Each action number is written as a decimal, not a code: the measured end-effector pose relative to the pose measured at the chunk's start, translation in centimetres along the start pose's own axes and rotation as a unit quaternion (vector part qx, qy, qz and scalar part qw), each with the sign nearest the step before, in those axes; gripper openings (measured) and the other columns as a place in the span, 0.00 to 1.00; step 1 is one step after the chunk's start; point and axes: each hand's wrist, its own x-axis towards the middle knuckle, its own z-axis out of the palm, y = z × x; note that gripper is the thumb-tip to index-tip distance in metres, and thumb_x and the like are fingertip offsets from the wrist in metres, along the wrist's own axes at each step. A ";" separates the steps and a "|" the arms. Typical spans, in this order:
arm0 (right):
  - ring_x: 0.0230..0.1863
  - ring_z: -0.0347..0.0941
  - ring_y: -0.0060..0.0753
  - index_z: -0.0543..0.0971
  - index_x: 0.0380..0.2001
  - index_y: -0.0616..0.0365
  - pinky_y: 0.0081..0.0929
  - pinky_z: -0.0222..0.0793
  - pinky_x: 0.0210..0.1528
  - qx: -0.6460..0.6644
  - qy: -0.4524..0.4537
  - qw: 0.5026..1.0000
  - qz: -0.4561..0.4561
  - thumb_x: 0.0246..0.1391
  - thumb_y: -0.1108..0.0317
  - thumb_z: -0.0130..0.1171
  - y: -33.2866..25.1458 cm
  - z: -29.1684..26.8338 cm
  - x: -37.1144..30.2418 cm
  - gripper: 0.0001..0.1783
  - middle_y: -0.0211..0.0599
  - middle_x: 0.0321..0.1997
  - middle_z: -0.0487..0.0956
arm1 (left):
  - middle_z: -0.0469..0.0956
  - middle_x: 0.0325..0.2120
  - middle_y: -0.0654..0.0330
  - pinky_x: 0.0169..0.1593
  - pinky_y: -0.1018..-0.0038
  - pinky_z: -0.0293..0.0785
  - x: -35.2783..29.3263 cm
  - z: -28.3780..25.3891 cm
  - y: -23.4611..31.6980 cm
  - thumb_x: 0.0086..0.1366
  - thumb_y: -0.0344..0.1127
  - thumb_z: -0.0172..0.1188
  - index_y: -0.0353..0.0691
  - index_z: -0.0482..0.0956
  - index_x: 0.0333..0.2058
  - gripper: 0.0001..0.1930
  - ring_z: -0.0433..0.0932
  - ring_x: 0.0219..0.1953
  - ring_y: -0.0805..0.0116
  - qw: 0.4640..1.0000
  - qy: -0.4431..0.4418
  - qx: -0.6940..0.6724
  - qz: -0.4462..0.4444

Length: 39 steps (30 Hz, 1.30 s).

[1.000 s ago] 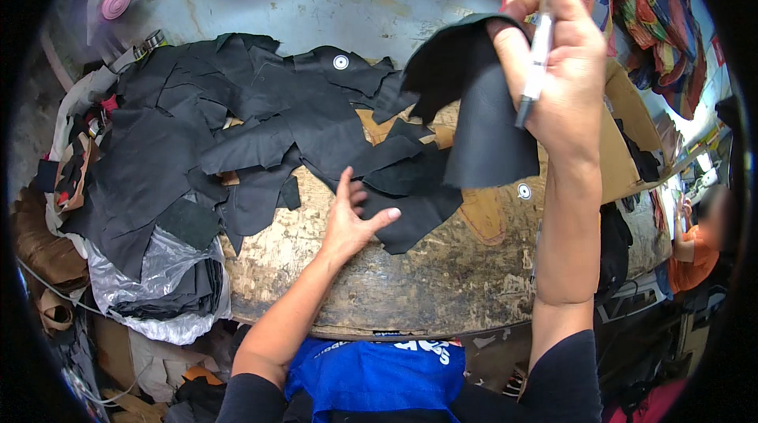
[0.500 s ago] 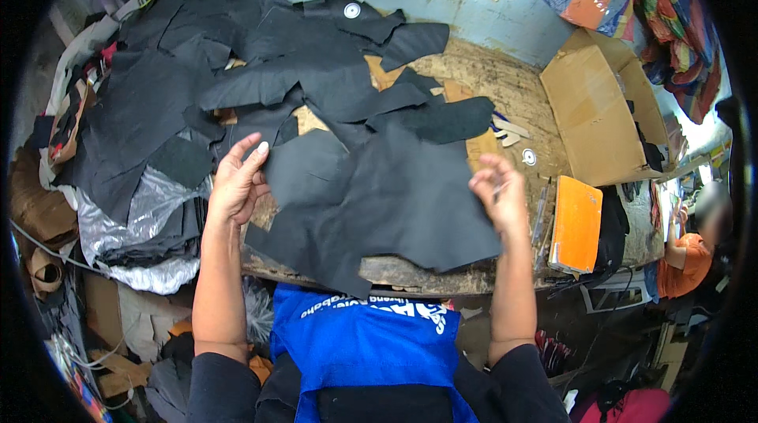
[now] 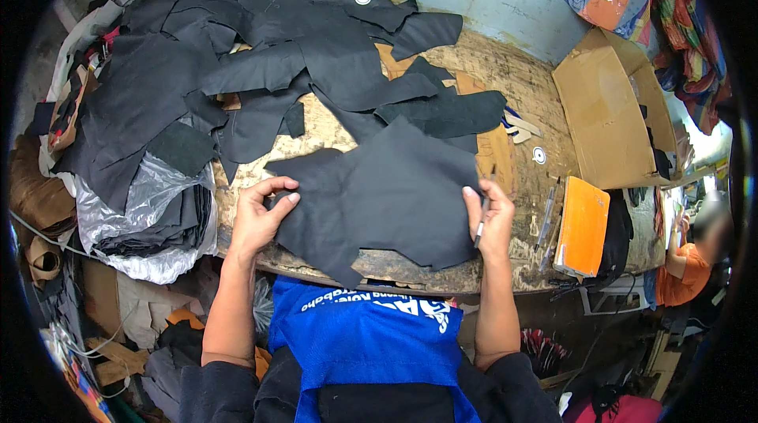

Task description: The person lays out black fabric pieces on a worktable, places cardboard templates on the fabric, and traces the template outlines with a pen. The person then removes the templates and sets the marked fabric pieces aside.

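A broad, irregular piece of black leather [image 3: 403, 194] lies on the worn wooden table in front of me, a notch cut into its near edge. At its left edge, my left hand [image 3: 264, 214] pinches the material between thumb and fingers. My right hand [image 3: 493, 221] holds a slim pen [image 3: 480, 225] upright among its fingers, with the thumb against the piece's right edge. Beyond it, a large heap of black leather pieces [image 3: 260, 20] covers the left and far side of the table, and one dark offcut [image 3: 446, 116] touches or nearly touches the far edge.
An open cardboard box [image 3: 600, 115] stands at the right, behind an orange pad or book [image 3: 582, 225]. Pens [image 3: 546, 214] lie beside it. Plastic-wrapped black sheets [image 3: 150, 221] are stacked at left. Another person in orange [image 3: 688, 269] is at far right.
Both hands have come down onto the leather piece's side edges; the left now grips it. Its left part, raised before, lies lower and flatter, baring more table behind. The view has shifted slightly.
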 end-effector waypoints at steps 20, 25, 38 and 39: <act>0.28 0.67 0.11 0.78 0.34 0.67 0.10 0.62 0.33 0.230 0.001 0.973 -0.010 0.56 0.73 0.58 -9.3 -3.9 3.2 0.07 0.24 0.28 0.77 | 0.76 0.47 0.54 0.56 0.76 0.63 -0.5 -6.5 8.2 0.47 0.24 0.62 0.29 0.71 0.52 0.29 0.73 0.48 0.69 0.971 0.026 -0.150 0.186; 0.28 0.68 0.12 0.78 0.34 0.67 0.11 0.63 0.33 0.254 -0.032 0.967 -0.012 0.56 0.73 0.58 -10.1 -3.8 3.4 0.07 0.26 0.28 0.77 | 0.75 0.48 0.55 0.56 0.76 0.63 -0.3 -7.2 7.9 0.47 0.23 0.62 0.29 0.70 0.53 0.30 0.73 0.50 0.69 0.970 0.033 -0.165 0.176; 0.19 0.61 0.10 0.78 0.30 0.67 0.14 0.57 0.20 0.066 -0.164 0.971 0.161 0.55 0.75 0.57 -2.8 2.2 1.7 0.05 0.22 0.19 0.72 | 0.75 0.48 0.56 0.58 0.76 0.60 2.5 -7.2 2.0 0.48 0.21 0.57 0.30 0.73 0.51 0.27 0.71 0.51 0.69 0.996 -0.055 0.009 0.065; 0.17 0.64 0.13 0.77 0.31 0.67 0.16 0.59 0.20 0.123 -0.182 0.951 0.215 0.54 0.74 0.58 -2.1 2.5 1.6 0.06 0.26 0.18 0.73 | 0.75 0.48 0.53 0.58 0.75 0.59 2.9 -7.0 1.2 0.49 0.21 0.56 0.32 0.73 0.51 0.26 0.71 0.51 0.67 0.996 -0.071 0.033 0.046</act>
